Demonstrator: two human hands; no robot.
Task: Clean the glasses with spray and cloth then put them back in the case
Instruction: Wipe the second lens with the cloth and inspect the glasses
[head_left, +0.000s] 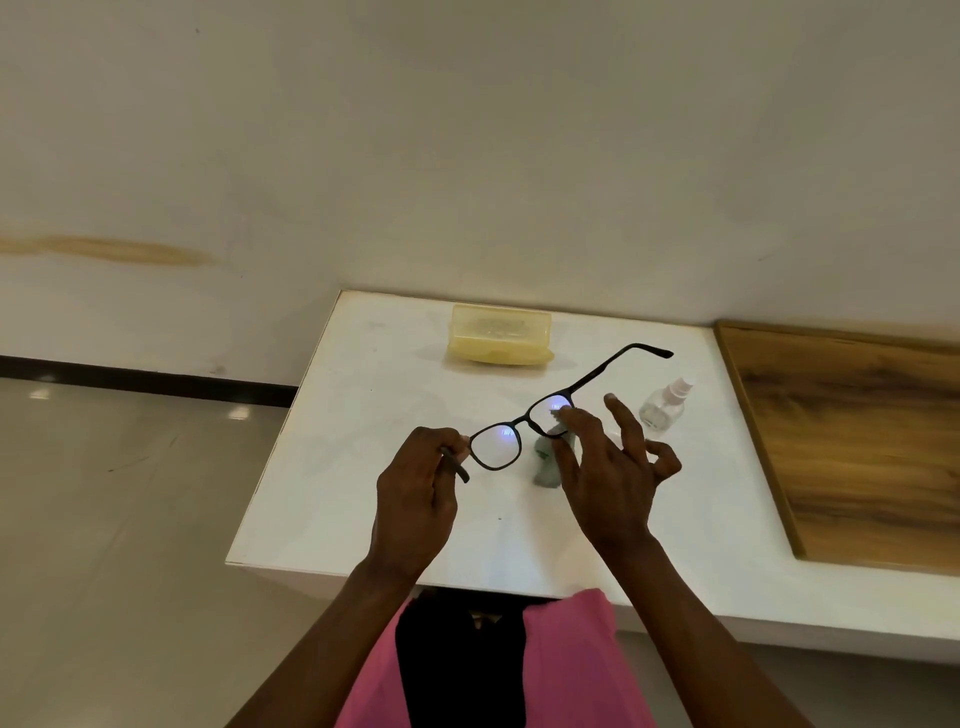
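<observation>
Black-framed glasses (524, 419) are held above the white table (363, 467), arms unfolded. My left hand (415, 493) pinches the left temple arm near its hinge. My right hand (608, 467) presses a pale green-grey cloth (548, 460) against the right lens with thumb and forefinger, the other fingers spread. The far temple arm points up and right. A small clear spray bottle (662, 402) with a white nozzle stands on the table just right of my right hand. A yellow translucent glasses case (500, 335) lies at the table's back edge; whether it is open is unclear.
A wooden panel (857, 441) adjoins the table on the right. A pale wall rises right behind the table. Tiled floor (130, 519) drops away to the left. Pink clothing (571, 670) shows at the near edge below my arms.
</observation>
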